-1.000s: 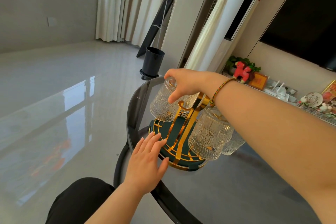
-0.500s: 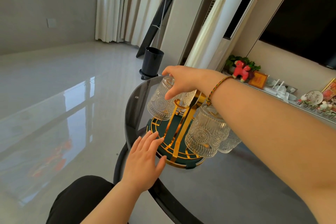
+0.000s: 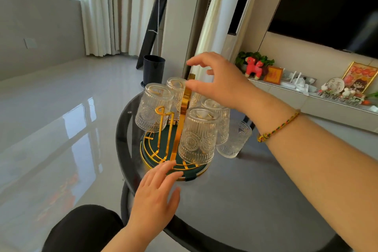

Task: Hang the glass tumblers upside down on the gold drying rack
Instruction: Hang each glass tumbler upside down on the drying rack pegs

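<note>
A round dark glass table (image 3: 255,190) sits on a glossy pale floor, with a black cylindrical bin (image 3: 153,70) on the floor behind it, cream curtains (image 3: 106,10) at the window, and a low shelf (image 3: 306,96) along the right wall carrying a red plush toy (image 3: 253,67), framed pictures and small ornaments under a big dark screen (image 3: 331,6). On the table stands the gold drying rack (image 3: 173,145), its gold wire base ringed in dark green and a flat gold handle rising up the middle. Several ribbed glass tumblers hang on it bottom-up: the left tumbler (image 3: 153,106) on the near-left prong, one behind it (image 3: 177,96), the front tumbler (image 3: 198,135) nearest the person, and another just behind that (image 3: 219,120); a further one behind the handle is mostly hidden by the hand. One loose tumbler (image 3: 235,141) stands upright on the tabletop just right of the rack, apart from it. The right hand (image 3: 221,84), a braided bracelet (image 3: 278,127) on its wrist, hovers over the top of the handle with fingers loosely spread and curled, thumb close to the gold strip; I can't tell whether it touches, and it holds nothing. The left hand (image 3: 155,194) lies flat and open, fingers together, its fingertips (image 3: 169,166) at the near rim of the rack's base.
</note>
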Demonstrator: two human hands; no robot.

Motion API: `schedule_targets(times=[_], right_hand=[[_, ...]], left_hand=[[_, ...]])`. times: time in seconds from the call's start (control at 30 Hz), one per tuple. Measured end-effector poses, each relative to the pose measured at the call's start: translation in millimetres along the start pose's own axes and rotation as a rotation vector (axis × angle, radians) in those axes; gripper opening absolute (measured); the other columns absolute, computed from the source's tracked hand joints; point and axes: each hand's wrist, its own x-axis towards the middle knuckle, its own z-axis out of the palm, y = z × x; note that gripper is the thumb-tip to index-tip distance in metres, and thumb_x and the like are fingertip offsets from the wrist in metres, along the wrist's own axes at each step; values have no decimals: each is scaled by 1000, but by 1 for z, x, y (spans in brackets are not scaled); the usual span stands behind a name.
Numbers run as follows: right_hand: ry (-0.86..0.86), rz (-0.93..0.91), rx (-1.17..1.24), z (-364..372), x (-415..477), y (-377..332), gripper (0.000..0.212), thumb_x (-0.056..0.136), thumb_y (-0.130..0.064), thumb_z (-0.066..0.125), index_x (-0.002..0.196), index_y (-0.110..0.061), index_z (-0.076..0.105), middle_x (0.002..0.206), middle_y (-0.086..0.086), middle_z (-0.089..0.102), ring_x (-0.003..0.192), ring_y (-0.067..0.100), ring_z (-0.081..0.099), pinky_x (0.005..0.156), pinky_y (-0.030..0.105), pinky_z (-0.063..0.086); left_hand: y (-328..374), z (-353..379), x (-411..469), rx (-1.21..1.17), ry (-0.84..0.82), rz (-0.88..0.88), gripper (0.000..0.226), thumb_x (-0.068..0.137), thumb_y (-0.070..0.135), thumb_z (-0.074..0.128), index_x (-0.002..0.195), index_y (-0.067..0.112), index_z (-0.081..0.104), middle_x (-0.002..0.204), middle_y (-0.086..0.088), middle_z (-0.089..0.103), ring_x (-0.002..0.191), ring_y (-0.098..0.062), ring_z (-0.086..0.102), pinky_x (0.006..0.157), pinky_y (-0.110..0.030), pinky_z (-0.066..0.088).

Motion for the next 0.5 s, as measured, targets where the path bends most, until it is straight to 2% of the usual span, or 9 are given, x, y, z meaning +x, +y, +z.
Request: schedule_targets(times=[0.03,0.07,0.1,0.17,0.23,0.3,0.4,0.43,0.5], right_hand=[[47,17,46,-4,-13,6,38,79,-25,59,116,-18,50,112,-9,48,100,0,40,85,11,32],[94,40,93,-8,-25,14,35,79,-22,59,113,-17,52,107,-11,47,98,0,43,84,9,33],[142,70,142,-9,-38,24,33,78,-19,60,110,-17,54,104,-11,48,98,1,45,86,9,34],[235,144,239,-9,-64,49,27,78,-14,60,104,-21,54,101,-10,52,97,2,48,88,14,38],[331,240,322,-2,-88,76,26,78,-10,59,97,-25,51,94,-16,52,93,0,49,88,18,41],[422,366,386,10,-107,104,28,77,-7,60,98,-23,49,91,-15,51,90,6,50,87,25,43],[450,593,419,38,-125,144,43,75,-10,63,114,-14,45,108,3,52,93,12,46,84,28,41],[426,654,429,48,-129,155,52,74,-12,65,120,-12,41,116,8,49,97,14,45,84,27,39],[344,723,468,68,-133,175,70,71,-19,69,129,-14,30,127,10,42,107,16,41,87,27,36]], left_hand=[[6,3,-1,-31,-38,36,30,90,34,40,89,19,65,100,-4,70,103,-17,54,85,-34,49],[12,5,0,-67,-67,68,29,86,32,40,87,19,66,96,-1,70,100,-11,50,86,-28,45],[18,8,1,-89,-83,117,22,80,28,46,84,20,66,91,1,71,97,-8,48,87,-26,40],[31,17,4,-97,-178,193,12,70,22,67,82,22,66,86,7,70,91,-5,55,79,-19,44],[44,30,7,-71,-304,212,31,56,25,81,83,28,65,86,12,69,85,-5,64,71,-17,50],[54,39,11,11,-382,172,37,59,31,79,92,28,64,99,10,68,94,-8,64,77,-18,50],[56,58,17,49,-423,102,40,87,34,50,125,24,44,137,5,42,130,-13,33,107,-27,26],[56,62,18,60,-422,91,40,89,33,46,127,23,42,139,4,40,131,-13,30,109,-29,24],[55,66,21,80,-419,67,36,86,30,52,121,20,50,132,1,49,127,-17,40,105,-31,31]])
